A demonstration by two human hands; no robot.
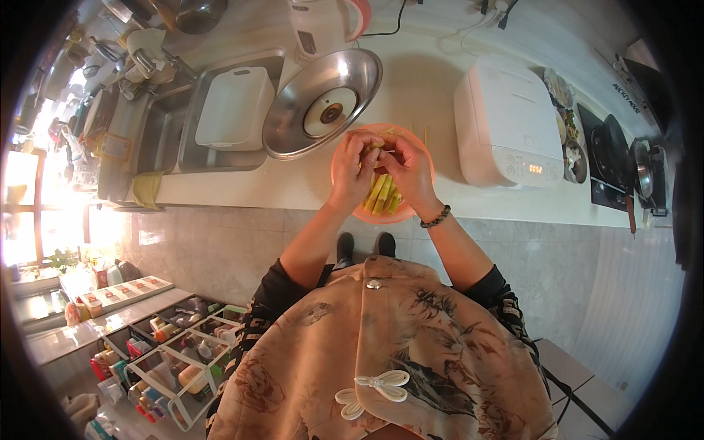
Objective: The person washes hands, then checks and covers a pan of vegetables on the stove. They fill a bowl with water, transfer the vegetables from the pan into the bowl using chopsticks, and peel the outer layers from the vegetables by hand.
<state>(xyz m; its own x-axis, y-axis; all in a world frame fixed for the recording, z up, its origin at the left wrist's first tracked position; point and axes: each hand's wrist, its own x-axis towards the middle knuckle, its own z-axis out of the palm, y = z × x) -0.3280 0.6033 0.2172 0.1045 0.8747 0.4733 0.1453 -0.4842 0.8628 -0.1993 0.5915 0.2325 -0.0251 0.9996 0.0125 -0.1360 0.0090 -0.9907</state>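
Note:
An orange plastic basin (429, 170) sits at the front edge of the counter, with pale green-yellow vegetable stalk pieces (383, 193) lying in it. My left hand (355, 165) and my right hand (410, 168) meet above the basin, their fingertips close together. Between the fingers of my left hand shows a small yellow-green piece (376, 143); the right fingertips are beside it, and whether they grip it too is hidden. A dark bead bracelet circles the right wrist. Thin stalk strips lie on the counter just behind the basin.
A large steel bowl (291, 115) leans at the left, near a double sink (187, 165) holding a white tub (234, 104). Behind stands a white appliance with a pink handle (319, 27). A white countertop appliance (511, 121) is at the right, then small dishes and a black pan (610, 151).

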